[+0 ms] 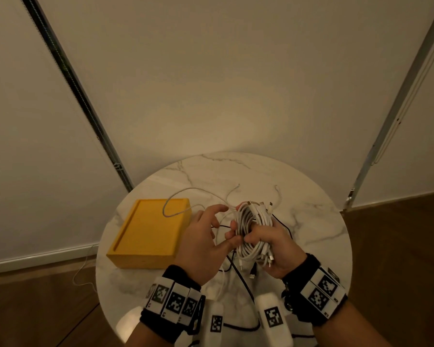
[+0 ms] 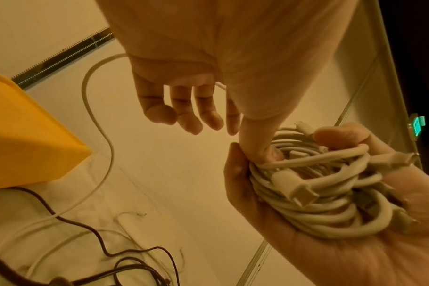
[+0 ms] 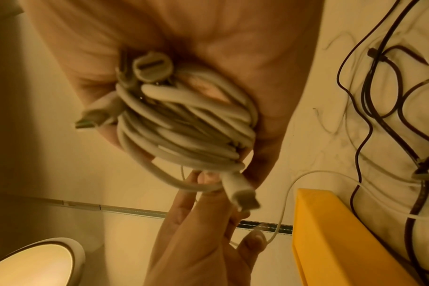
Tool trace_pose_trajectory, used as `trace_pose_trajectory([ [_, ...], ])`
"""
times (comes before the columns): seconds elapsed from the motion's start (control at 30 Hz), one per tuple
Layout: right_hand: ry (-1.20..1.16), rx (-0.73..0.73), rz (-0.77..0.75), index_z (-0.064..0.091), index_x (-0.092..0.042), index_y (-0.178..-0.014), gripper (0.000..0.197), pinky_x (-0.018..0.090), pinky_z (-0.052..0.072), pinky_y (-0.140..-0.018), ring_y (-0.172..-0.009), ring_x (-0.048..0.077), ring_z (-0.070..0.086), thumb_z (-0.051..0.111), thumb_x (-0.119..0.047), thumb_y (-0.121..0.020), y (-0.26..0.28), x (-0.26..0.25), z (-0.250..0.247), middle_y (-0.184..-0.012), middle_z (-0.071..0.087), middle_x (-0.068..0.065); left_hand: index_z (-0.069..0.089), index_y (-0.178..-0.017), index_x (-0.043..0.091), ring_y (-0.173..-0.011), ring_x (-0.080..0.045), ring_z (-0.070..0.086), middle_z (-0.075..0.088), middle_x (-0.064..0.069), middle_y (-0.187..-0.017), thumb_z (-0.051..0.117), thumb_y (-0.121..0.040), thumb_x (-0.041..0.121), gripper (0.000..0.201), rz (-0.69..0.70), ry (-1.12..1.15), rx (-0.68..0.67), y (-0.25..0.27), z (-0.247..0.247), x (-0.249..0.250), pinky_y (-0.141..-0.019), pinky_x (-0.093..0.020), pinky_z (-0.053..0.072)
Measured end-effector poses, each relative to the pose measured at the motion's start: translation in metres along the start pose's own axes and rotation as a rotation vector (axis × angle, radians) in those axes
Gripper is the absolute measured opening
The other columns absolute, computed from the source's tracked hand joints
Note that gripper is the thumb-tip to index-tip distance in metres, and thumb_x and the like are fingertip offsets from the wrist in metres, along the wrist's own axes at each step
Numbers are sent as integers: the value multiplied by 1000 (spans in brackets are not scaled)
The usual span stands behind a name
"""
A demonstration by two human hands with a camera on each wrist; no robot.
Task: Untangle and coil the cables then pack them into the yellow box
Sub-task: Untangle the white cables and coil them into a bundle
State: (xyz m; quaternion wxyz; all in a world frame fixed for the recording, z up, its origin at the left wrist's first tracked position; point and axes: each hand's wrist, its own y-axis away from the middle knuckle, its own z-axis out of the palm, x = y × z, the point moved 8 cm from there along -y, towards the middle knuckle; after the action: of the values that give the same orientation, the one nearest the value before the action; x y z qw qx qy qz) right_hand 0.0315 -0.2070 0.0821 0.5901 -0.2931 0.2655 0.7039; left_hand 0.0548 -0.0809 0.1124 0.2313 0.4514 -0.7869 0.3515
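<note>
My right hand [image 1: 268, 244] grips a coil of white cables [image 1: 251, 221] above the middle of the round marble table [image 1: 298, 186]; several plugs stick out of the coil [image 2: 318, 193]. My left hand [image 1: 223, 224] is just left of it, the thumb pressing into the coil and the other fingers [image 2: 196, 116] loosely curled around nothing. A loose white cable [image 1: 176, 196] loops over the yellow box [image 1: 148, 234] and runs past the left fingers towards the coil [image 3: 184, 120]. The box stands open at the table's left.
Black cables [image 1: 238, 274] and thin white ones lie tangled on the table below the hands, with a black USB plug [image 1: 253, 274] among them. One white cable [image 1: 82, 271] hangs down to the wooden floor at the left. The wall stands close behind the table.
</note>
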Motion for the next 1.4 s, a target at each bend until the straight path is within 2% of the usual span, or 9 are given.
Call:
trace_pose_trajectory([
  [0.17,-17,-2,-26,71,-10,-103,57,42,56,-70,-79,29,66,70,0,-47,0,-2,-2,-88,62,19,56,-98,37,-79,-6,49,50,11,-87,75,-71,56,37,74,-28,160,2,-21,14,-66,-10,36],
  [0.3,29,-60,11,66,-15,-112,61,40,54,-65,-82,31,60,71,0,-53,2,0,0,-93,61,18,54,-122,32,-114,-17,42,40,5,-123,66,-80,51,47,21,-127,402,3,-56,18,-95,-28,33],
  [0.47,91,-157,19,60,-12,-119,65,38,53,-62,-78,29,57,70,3,-57,3,3,10,-92,58,18,45,-139,44,-148,-24,15,24,3,-158,39,-95,52,44,-82,-405,225,-9,-55,-2,-114,-47,17],
  [0.63,161,-150,15,56,-9,-124,68,36,54,-60,-76,27,58,74,0,-59,3,3,7,-90,60,15,53,-105,29,-116,-18,55,63,4,-119,47,-99,38,13,10,-224,203,-10,-51,-9,-95,-47,47],
  [0.87,227,59,-104,58,-10,-120,67,36,51,-61,-69,23,60,82,-13,-57,-4,-3,-14,-88,63,15,70,-91,23,-72,-6,66,71,10,-74,61,-98,26,12,-30,7,79,-6,-34,-2,-68,-38,55],
  [1.03,332,95,-235,56,-9,-113,39,27,53,-68,-79,14,62,74,-11,-78,-4,-8,-12,-85,64,2,75,-96,29,-86,-20,72,76,2,-88,59,-98,27,16,-101,390,-35,-2,-13,21,-79,-49,59],
  [1.13,365,92,-283,54,-6,-116,45,25,53,-74,-86,15,63,76,-21,-80,-3,-11,-6,-91,64,3,74,-113,18,-102,-16,71,76,2,-104,49,-102,6,29,-118,567,-110,-2,-6,37,-90,-39,58],
  [1.3,380,100,-314,50,-5,-122,72,37,57,-81,-93,22,64,87,-38,-69,-3,-13,-3,-97,64,8,71,-116,14,-111,-18,68,75,-3,-112,40,-102,-2,38,-196,827,-176,0,-1,47,-90,-30,56],
  [1.4,375,83,-315,47,-3,-125,86,57,54,-87,-95,33,61,93,-43,-65,-5,-11,-4,-100,61,17,66,-125,7,-118,-21,64,71,-9,-121,38,-105,12,35,-222,820,-216,1,3,45,-99,-40,53],
])
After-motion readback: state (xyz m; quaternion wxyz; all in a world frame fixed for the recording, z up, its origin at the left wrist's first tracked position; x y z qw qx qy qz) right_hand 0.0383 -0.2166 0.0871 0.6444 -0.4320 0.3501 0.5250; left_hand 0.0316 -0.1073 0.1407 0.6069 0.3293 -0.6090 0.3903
